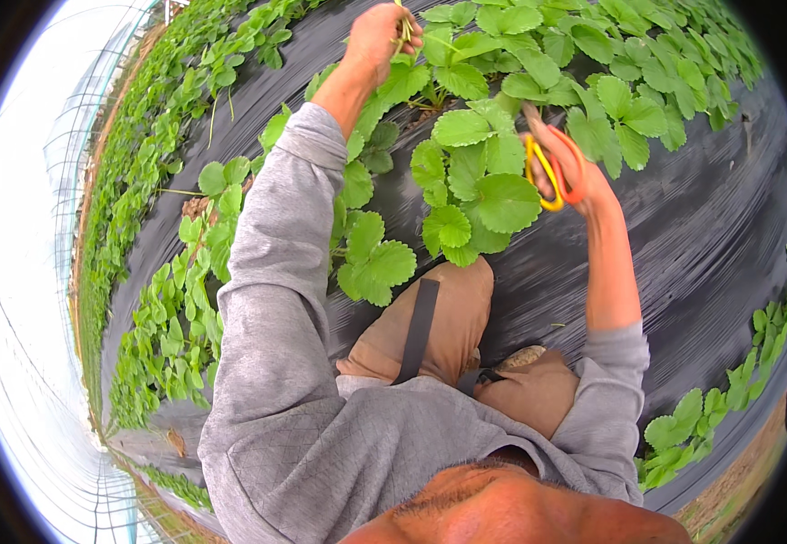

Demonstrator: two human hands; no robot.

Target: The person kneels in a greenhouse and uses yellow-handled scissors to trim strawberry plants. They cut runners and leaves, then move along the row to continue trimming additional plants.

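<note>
My left hand (377, 36) reaches far forward and is closed on thin green stems (403, 27) at the top of a leafy strawberry plant (466, 77). My right hand (568, 168) grips scissors (546, 172) with yellow and red handles, their blades pointing up toward the broad green leaves (480, 181) of the plant just left of it. Both grey sleeves come in from below, the right one pushed up to the elbow.
Black plastic mulch (702, 236) covers the raised beds. Rows of strawberry plants run left (167, 308) and across the top right (647, 82). More plants (693, 422) grow at the lower right. My knees in tan trousers (452, 317) rest on the mulch. Greenhouse framing (22, 272) curves at left.
</note>
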